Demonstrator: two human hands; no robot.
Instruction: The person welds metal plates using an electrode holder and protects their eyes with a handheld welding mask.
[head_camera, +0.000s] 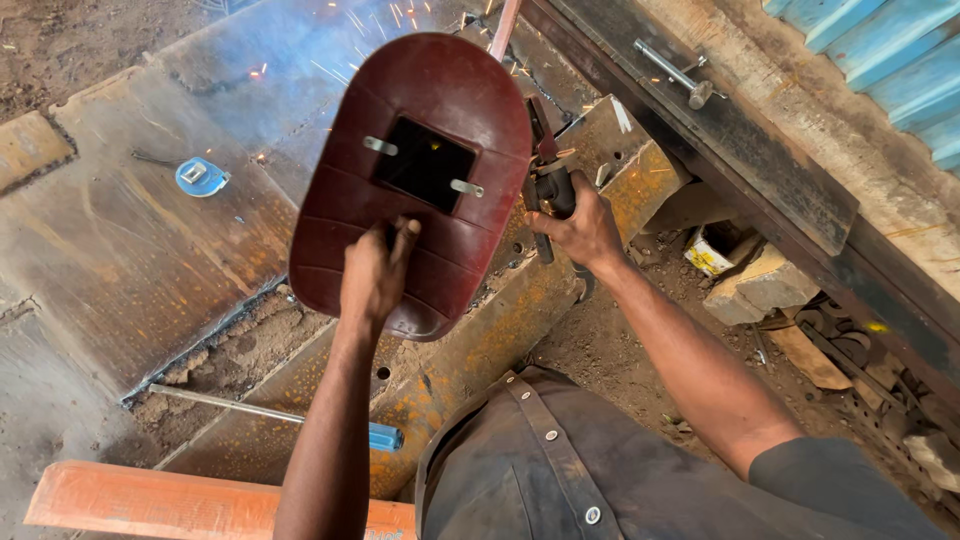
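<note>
My left hand (375, 270) grips the back handle of a dark red hand-held welding shield (430, 110) with a small dark window, held up between me and the work. My right hand (580, 225) is closed on a black welding electrode holder (552, 185) just right of the shield. Sparks and bluish smoke rise behind the shield's top edge over a rusty steel plate (150, 240). The weld point itself is hidden by the shield.
A blue tape measure (202, 177) lies on the plate at left. A thin rod with a blue end (383, 437) rests below. An orange-painted bar (180, 500) lies at bottom left. A dark steel beam (740, 140) with a metal tool runs at upper right; scrap and bricks lie beneath.
</note>
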